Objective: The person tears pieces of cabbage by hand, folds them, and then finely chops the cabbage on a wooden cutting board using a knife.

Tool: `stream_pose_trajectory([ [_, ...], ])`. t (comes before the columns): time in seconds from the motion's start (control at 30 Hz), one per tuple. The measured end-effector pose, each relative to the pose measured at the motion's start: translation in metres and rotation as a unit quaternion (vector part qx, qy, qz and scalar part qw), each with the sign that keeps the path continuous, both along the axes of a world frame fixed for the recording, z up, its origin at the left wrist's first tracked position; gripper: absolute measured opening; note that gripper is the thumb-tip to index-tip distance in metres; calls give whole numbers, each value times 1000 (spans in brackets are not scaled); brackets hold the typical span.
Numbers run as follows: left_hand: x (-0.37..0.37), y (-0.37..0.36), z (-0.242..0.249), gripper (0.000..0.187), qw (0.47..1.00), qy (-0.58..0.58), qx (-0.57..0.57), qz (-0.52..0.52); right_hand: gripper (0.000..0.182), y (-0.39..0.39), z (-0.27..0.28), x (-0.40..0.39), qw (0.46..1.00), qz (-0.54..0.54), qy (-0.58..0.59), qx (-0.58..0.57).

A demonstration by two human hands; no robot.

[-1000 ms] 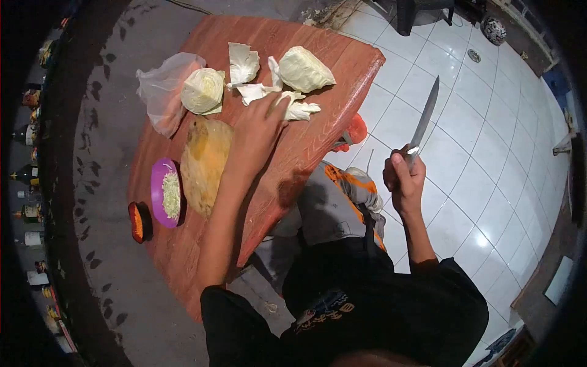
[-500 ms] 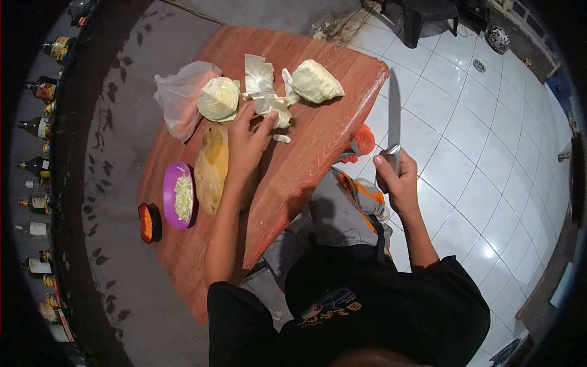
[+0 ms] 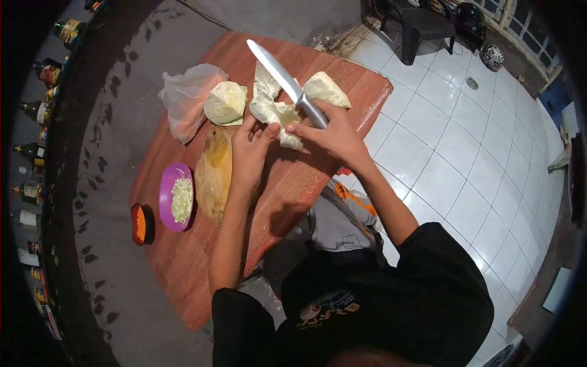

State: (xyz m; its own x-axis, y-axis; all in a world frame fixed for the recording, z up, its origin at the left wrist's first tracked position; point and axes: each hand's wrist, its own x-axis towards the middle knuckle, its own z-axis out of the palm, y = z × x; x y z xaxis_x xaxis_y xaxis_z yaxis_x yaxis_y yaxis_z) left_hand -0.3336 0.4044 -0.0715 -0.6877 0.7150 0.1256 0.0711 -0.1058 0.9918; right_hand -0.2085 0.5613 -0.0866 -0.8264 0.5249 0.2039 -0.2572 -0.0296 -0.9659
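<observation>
My left hand (image 3: 252,147) has its fingers closed on the near side of some pale cabbage leaves (image 3: 273,112). From the other side, my right hand (image 3: 333,133) touches the same leaves with its fingertips while gripping a knife (image 3: 282,79). The blade slants up and to the left over the leaves. Just left of the leaves stands a cut cabbage piece (image 3: 225,103), and a larger cabbage chunk (image 3: 328,90) lies behind my right hand, partly covered by it. A wooden cutting board (image 3: 215,174) rests beside my left forearm.
A purple bowl (image 3: 165,208) of shredded cabbage and a small dark bowl (image 3: 136,229) with orange shreds sit at the left of the wooden table (image 3: 183,269). A clear plastic bag (image 3: 183,101) holds something orange. On the tiled floor stands a black chair (image 3: 422,27).
My right hand has swung in from beyond the table's right edge with the knife and reached the leaves. Both hands now gather the leaves, which sit bunched between them.
</observation>
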Motion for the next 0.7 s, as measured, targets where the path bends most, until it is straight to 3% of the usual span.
stream_pose_trajectory([
  [0.13,10,-13,1,47,1000,-1,2,3,31,-20,-10,2,998,8,-43,-35],
  [0.2,13,-20,-1,46,999,-33,12,3,31,-25,-10,7,994,-94,10,57],
  [0.27,14,-32,-1,44,991,-127,32,20,27,-22,-9,25,991,-87,-39,94],
  [0.33,9,-51,-5,44,991,-130,29,21,24,-20,-12,36,967,-109,-64,223],
  [0.37,10,-61,-5,44,986,-157,11,56,24,-19,-13,42,966,-105,-66,225],
  [0.43,13,-80,-7,44,977,-198,3,76,24,-19,-16,51,917,-67,-149,363],
  [0.57,33,-105,3,42,966,-193,-35,171,26,-23,-34,48,914,-44,-100,390],
  [0.67,31,-143,-11,41,976,-180,-1,125,26,-33,-39,52,896,-29,-29,441],
  [0.7,38,-147,-11,37,964,-196,14,180,26,-36,-38,54,887,-28,-22,461],
])
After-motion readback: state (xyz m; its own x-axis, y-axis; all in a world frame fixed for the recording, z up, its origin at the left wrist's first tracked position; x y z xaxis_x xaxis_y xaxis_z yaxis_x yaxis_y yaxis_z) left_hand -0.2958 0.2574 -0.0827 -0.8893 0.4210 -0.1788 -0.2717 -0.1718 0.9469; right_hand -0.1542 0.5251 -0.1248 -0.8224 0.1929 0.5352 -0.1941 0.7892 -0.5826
